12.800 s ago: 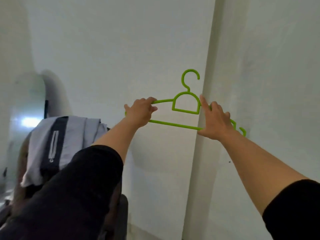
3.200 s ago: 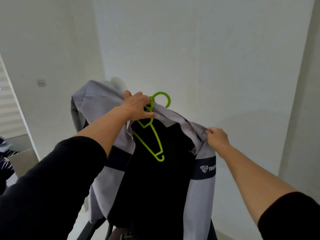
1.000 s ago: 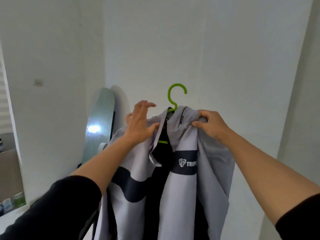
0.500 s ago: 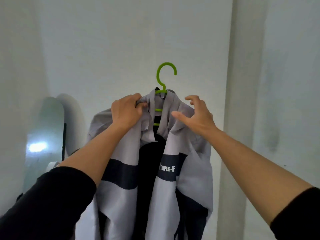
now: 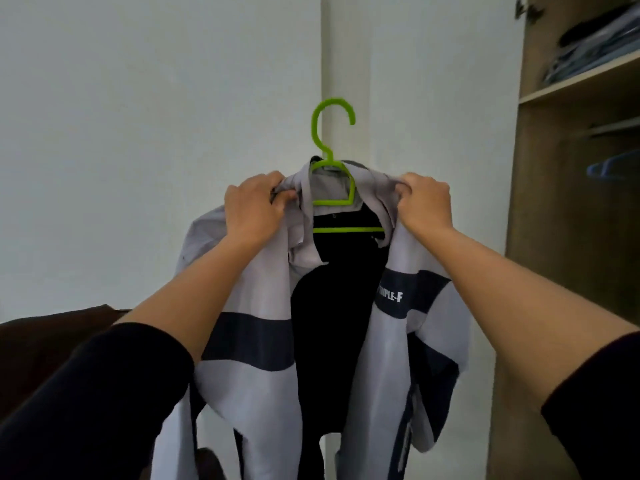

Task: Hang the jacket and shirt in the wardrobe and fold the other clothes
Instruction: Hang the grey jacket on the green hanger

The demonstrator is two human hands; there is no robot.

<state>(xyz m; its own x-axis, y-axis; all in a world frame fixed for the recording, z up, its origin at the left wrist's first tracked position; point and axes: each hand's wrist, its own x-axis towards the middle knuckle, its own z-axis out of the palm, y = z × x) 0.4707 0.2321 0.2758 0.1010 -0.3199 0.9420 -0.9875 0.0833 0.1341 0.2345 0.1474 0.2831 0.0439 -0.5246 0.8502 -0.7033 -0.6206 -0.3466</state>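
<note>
A light grey jacket (image 5: 256, 386) with dark bands and a black lining hangs open on a green hanger (image 5: 333, 140), held up in front of me against the white wall. My left hand (image 5: 254, 204) is shut on the jacket's left shoulder near the collar. My right hand (image 5: 426, 202) is shut on the right shoulder. The hanger's hook sticks up free above the collar. Its lower bar shows inside the open front. No shirt or other clothes for folding are in view.
An open wooden wardrobe (image 5: 540, 188) stands at the right, with folded clothes (image 5: 588, 43) on its upper shelf, a rail (image 5: 613, 128) below and a blue hanger (image 5: 613, 168) on it. A dark brown piece of furniture (image 5: 45, 344) sits at lower left.
The view has swung right, bringing the wardrobe into sight. My right hand, open half a second ago, has closed on the jacket's right shoulder; both hands now hold the jacket spread on the hanger.
</note>
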